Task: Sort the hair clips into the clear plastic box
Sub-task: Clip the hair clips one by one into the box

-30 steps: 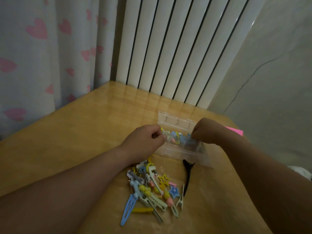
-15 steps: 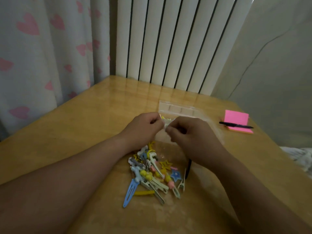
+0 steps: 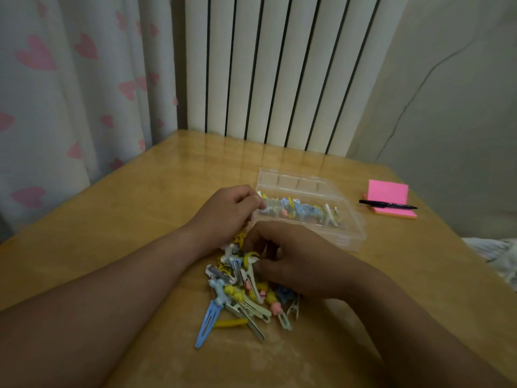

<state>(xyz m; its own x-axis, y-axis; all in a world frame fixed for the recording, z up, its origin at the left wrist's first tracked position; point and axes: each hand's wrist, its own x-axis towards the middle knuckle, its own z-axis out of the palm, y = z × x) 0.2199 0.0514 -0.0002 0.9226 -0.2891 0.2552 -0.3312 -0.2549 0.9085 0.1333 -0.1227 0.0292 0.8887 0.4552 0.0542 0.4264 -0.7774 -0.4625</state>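
A clear plastic box [image 3: 344, 233] lies open on the wooden table, with several coloured hair clips [image 3: 302, 211] in a row inside it. A loose pile of hair clips [image 3: 243, 295] lies in front of it, a long blue snap clip [image 3: 207, 323] at its near left. My left hand [image 3: 226, 217] grips the box's left end with curled fingers. My right hand [image 3: 296, 261] rests on the pile's far side, fingers bent down among the clips; whether it holds one is hidden.
A pink sticky-note pad [image 3: 389, 203] with a black pen [image 3: 387, 205] across it lies right of the box. A white radiator [image 3: 279, 71] and a heart-patterned curtain [image 3: 70, 85] stand behind the table [image 3: 126, 219]. Crumpled fabric [image 3: 500, 259] shows at the right edge.
My right hand has come back from the box's left end down onto the pile of clips. My left hand stays at the box's left end. The camera has tilted, so the view shifted.
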